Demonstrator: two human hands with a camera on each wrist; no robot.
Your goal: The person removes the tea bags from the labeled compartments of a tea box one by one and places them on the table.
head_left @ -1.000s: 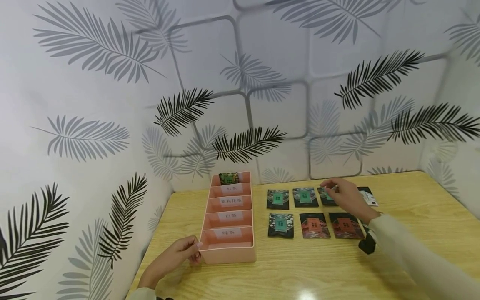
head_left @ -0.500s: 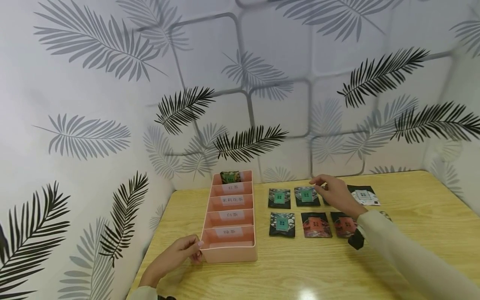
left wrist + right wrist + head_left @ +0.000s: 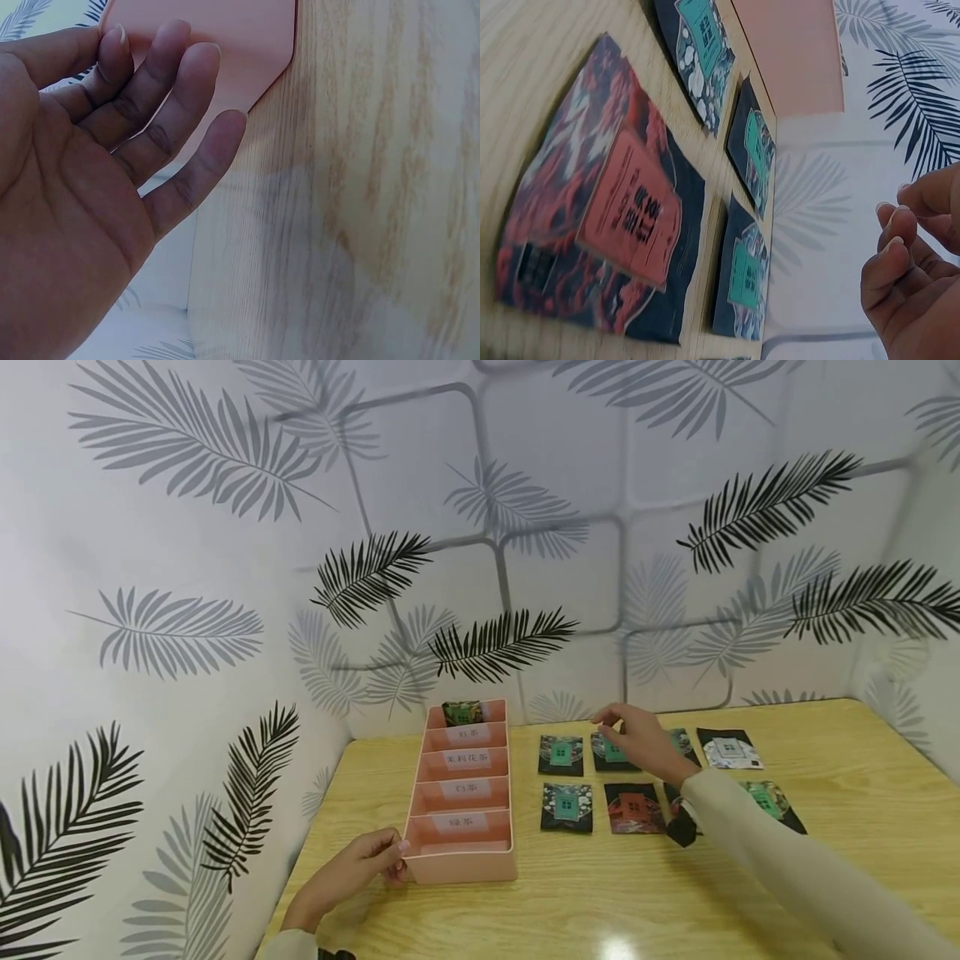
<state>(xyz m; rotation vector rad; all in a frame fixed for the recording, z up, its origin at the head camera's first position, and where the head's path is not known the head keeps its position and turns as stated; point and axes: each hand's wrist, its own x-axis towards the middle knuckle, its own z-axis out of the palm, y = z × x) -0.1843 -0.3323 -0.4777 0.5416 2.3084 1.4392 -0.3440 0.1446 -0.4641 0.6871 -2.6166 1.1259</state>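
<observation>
My left hand point(image 3: 369, 858) pinches the near left corner of a long pink divided box point(image 3: 480, 868) between thumb and forefinger. In the left wrist view its other fingers fan loosely beside the box wall point(image 3: 255, 30). My right hand point(image 3: 637, 739) hangs over the back row of tea sachets, fingers loosely bent and holding nothing. Below it lies a green-labelled tea sachet point(image 3: 606, 758), partly covered by the hand in the head view. A red-labelled tea sachet point(image 3: 630, 217) lies nearest in the right wrist view. The right sleeve hides part of another red-labelled one.
One sachet point(image 3: 462, 714) stands in the box's rearmost compartment; paper labels point(image 3: 461, 822) mark the dividers. Two rows of sachets lie right of the box, including a white-labelled one point(image 3: 731, 749) at the back right. A patterned wall point(image 3: 525, 677) rises behind the table.
My right hand has moved left along the back row, from over the third sachet to over the second, uncovering sachets at the right. My left hand stays at the box corner.
</observation>
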